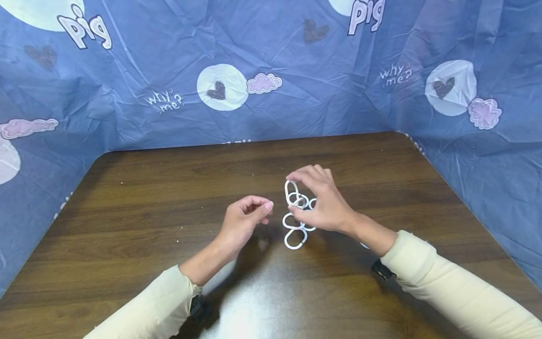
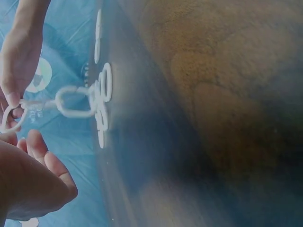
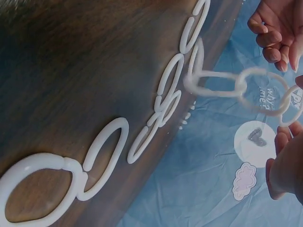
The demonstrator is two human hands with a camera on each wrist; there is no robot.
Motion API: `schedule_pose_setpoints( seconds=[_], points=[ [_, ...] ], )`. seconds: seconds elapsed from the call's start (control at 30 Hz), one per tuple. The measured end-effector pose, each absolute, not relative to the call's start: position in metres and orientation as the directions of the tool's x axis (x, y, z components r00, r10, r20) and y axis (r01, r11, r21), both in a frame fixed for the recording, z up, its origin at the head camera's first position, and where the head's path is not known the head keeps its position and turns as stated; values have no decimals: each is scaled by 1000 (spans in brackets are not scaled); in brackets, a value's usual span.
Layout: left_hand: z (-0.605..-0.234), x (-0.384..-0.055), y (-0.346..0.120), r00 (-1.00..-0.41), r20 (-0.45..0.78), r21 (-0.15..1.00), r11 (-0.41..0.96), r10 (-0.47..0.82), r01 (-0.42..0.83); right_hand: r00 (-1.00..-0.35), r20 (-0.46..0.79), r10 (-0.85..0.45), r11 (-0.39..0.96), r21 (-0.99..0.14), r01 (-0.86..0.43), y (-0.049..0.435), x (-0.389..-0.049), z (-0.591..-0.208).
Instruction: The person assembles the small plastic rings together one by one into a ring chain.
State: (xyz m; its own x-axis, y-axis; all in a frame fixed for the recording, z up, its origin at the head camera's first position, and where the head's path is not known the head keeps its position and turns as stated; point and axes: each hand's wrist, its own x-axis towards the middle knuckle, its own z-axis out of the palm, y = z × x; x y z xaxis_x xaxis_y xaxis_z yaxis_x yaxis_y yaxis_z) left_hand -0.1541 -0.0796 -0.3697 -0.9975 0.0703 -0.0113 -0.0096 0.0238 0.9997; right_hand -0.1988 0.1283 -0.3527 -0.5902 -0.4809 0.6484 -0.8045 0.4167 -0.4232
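White plastic chain links [image 1: 285,239] are joined in a chain, part of it raised and part lying on the wooden table. My right hand [image 1: 323,200] pinches the raised end link [image 1: 285,192] between thumb and fingertips. From it further links [image 2: 75,114] hang down to the pile in the left wrist view. Left of the chain, my left hand [image 1: 247,216] is held in the air, its fingers loosely bent and its thumb near the index finger. Nothing shows between those fingers, and a small gap separates them from the raised link.
The brown table [image 1: 169,188] has rounded far corners. More white links [image 3: 38,159] lie on it in the right wrist view, and one [image 1: 364,245] shows partly under my right wrist. A blue printed cloth [image 1: 271,47] hangs behind and at both sides.
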Motion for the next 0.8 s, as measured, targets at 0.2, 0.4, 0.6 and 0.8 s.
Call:
schedule_pose_setpoints(
  seconds=[0.2, 0.4, 0.6, 0.8],
  points=[
    [-367, -154, -78, -997, -7, 1000, -3, 81, -7, -549, 659, -513, 430, -356, -829, 127, -199, -352],
    [-364, -155, -74, -996, 19, 999, -28, 91, 17, -515, 660, -546, 436, -302, -848, 126, -199, -353],
    [-363, -156, -71, -996, 29, 1000, -15, 83, 28, -475, 660, -582, 434, -242, -868, 123, -198, -353],
    [-363, -156, -69, -998, 20, 1000, -21, 68, 18, -455, 653, -606, 437, -205, -876, 120, -195, -351]
  ],
)
